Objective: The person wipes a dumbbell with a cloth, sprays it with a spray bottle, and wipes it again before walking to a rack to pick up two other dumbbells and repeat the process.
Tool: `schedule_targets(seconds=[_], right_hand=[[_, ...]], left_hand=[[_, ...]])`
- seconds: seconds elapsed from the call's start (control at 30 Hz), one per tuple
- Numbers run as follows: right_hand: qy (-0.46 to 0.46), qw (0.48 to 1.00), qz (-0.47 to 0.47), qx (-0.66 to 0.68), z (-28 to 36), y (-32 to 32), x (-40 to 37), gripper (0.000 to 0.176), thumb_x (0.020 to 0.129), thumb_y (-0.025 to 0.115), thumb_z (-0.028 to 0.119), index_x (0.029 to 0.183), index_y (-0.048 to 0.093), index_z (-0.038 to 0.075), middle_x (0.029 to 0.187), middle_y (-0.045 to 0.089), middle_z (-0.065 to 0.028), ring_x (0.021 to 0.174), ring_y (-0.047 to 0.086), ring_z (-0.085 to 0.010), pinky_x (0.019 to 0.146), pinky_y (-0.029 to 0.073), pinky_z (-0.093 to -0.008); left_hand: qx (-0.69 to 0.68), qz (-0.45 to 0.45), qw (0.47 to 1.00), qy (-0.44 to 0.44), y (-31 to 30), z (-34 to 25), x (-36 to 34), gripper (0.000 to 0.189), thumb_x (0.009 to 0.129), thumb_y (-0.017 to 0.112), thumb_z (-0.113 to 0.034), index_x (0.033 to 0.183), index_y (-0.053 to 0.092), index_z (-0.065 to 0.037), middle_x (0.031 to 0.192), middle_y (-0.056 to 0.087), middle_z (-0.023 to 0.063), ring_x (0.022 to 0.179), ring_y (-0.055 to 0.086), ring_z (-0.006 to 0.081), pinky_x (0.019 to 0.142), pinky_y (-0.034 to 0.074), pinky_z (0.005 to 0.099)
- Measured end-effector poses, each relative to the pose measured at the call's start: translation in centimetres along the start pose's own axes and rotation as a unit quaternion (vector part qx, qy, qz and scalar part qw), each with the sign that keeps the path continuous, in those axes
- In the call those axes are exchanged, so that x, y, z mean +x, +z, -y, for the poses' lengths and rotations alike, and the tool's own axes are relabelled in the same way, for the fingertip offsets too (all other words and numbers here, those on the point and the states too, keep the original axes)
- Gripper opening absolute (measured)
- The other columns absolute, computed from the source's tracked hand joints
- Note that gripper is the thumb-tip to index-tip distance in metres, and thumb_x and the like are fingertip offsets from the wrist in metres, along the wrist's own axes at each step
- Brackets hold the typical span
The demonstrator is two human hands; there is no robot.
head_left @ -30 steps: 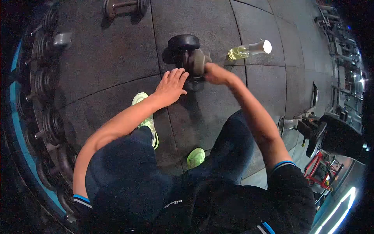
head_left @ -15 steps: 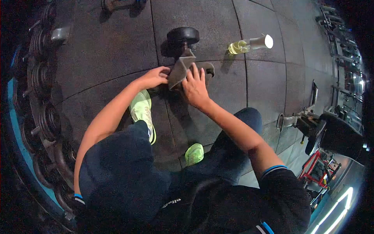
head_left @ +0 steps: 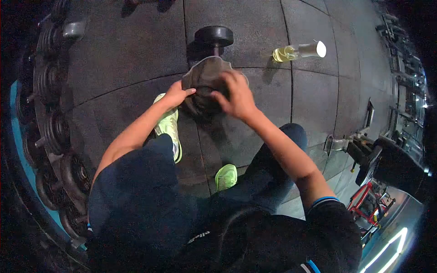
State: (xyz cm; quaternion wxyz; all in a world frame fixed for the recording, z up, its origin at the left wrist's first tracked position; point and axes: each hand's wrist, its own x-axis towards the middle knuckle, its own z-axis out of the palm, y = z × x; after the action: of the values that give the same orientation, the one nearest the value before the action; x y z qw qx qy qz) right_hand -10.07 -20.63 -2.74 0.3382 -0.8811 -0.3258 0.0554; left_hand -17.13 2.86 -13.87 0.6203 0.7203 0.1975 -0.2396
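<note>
A black dumbbell (head_left: 214,35) lies on the dark floor, its far round head bare. A grey-brown cloth (head_left: 207,73) is spread over its near part, which is mostly hidden. My left hand (head_left: 176,95) grips the cloth's left edge, thumb on top. Over the cloth's right side is my right hand (head_left: 239,98), its fingers apart and slightly blurred; it holds nothing that I can make out. Right of the dumbbell a clear bottle (head_left: 287,53) with yellow liquid and a white top lies or leans on the floor.
Weight plates (head_left: 54,129) line a rack along the left side. My shoes (head_left: 226,177) stand on the floor tiles nearer to me. Gym machines (head_left: 364,154), one with a red frame, are at the right. Another dark object shows at the top left edge.
The cloth has gone from folded and bunched to spread out over the dumbbell's near part. My left hand has taken hold of its edge. My right hand has moved slightly right, off the cloth's middle.
</note>
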Motion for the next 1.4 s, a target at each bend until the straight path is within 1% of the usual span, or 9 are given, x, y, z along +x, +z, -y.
schedule_targets(seconds=[0.13,0.4,0.57,0.73,0.77,1.03,1.13,1.33,1.4], right_hand=[[0.237,0.956,0.113,0.132,-6.9,-1.3,0.0,0.047,0.084,0.083,0.029,0.116,0.065,-0.001,0.110,0.069,-0.0190,0.102,0.068,-0.0315,0.088,0.054,-0.0399],[0.135,0.978,-0.130,-0.087,-9.0,-1.5,-0.8,0.052,0.086,0.075,0.016,0.130,0.055,-0.003,0.123,0.059,-0.0277,0.121,0.056,-0.0431,0.102,0.047,-0.0451],[0.346,0.933,-0.088,0.033,-5.9,3.2,-0.6,0.075,0.087,0.072,0.053,0.125,0.059,-0.009,0.123,0.063,-0.0296,0.118,0.060,-0.0426,0.103,0.046,-0.0441],[0.462,0.855,-0.016,0.236,-12.8,2.1,-0.3,0.076,0.086,0.071,0.060,0.118,0.069,-0.009,0.115,0.072,-0.0212,0.110,0.067,-0.0309,0.098,0.048,-0.0380],[0.479,0.827,-0.008,0.294,-11.8,0.7,0.3,0.071,0.089,0.064,0.061,0.103,0.073,-0.008,0.109,0.071,-0.0286,0.106,0.068,-0.0422,0.092,0.050,-0.0453],[0.428,0.898,-0.095,0.030,-8.1,1.3,-0.9,0.052,0.105,0.045,0.039,0.120,0.065,-0.006,0.119,0.065,-0.0318,0.113,0.061,-0.0479,0.100,0.045,-0.0510],[0.212,0.941,-0.169,-0.202,-4.3,4.0,-4.0,0.068,0.102,0.054,0.044,0.131,0.050,-0.017,0.120,0.062,-0.0368,0.116,0.062,-0.0454,0.105,0.045,-0.0461],[0.271,0.945,0.165,-0.076,-6.3,-1.0,1.4,0.109,0.069,0.075,0.077,0.126,0.058,-0.014,0.125,0.062,-0.0350,0.119,0.060,-0.0468,0.103,0.048,-0.0475],[0.251,0.924,0.282,0.055,-10.1,-2.1,3.2,0.102,0.062,0.074,0.085,0.124,0.068,0.004,0.119,0.069,-0.0275,0.106,0.069,-0.0423,0.094,0.053,-0.0486]], left_hand=[[0.059,-0.032,0.998,0.004,-0.2,-0.6,0.5,0.045,0.089,0.075,-0.017,0.129,0.061,0.000,0.122,0.070,0.0149,0.112,0.066,0.0266,0.100,0.047,0.0385],[0.312,-0.300,0.889,0.152,2.6,-4.4,-0.9,0.054,0.085,0.077,-0.016,0.125,0.049,0.006,0.131,0.061,0.0251,0.124,0.058,0.0398,0.105,0.044,0.0465],[0.045,0.090,0.995,-0.026,6.4,-3.5,0.5,0.094,0.092,0.052,-0.074,0.146,0.044,0.003,0.145,0.051,0.0262,0.139,0.047,0.0399,0.115,0.036,0.0435],[0.035,0.128,0.991,-0.017,9.4,-3.2,3.8,0.107,0.090,0.055,-0.075,0.152,0.031,0.008,0.151,0.045,0.0249,0.142,0.042,0.0340,0.118,0.031,0.0398],[0.014,0.133,0.991,-0.020,9.8,-3.2,5.0,0.105,0.091,0.056,-0.073,0.153,0.031,0.007,0.153,0.045,0.0228,0.143,0.042,0.0318,0.119,0.030,0.0388],[0.051,0.038,0.998,0.014,11.7,-5.7,3.7,0.086,0.099,0.053,-0.057,0.156,0.025,0.002,0.148,0.050,0.0265,0.141,0.046,0.0370,0.117,0.034,0.0422],[0.089,-0.012,0.993,0.072,10.9,-4.5,2.8,0.065,0.103,0.050,-0.034,0.153,0.029,0.002,0.148,0.048,0.0282,0.139,0.046,0.0417,0.115,0.037,0.0433],[0.235,0.059,0.959,0.147,8.2,-5.1,3.0,0.043,0.101,0.050,-0.026,0.129,0.049,0.007,0.131,0.055,0.0269,0.126,0.053,0.0451,0.106,0.042,0.0472],[0.261,0.116,0.942,0.175,7.7,-7.0,3.7,0.044,0.098,0.057,-0.033,0.122,0.050,0.004,0.126,0.056,0.0259,0.123,0.054,0.0430,0.102,0.044,0.0465]])
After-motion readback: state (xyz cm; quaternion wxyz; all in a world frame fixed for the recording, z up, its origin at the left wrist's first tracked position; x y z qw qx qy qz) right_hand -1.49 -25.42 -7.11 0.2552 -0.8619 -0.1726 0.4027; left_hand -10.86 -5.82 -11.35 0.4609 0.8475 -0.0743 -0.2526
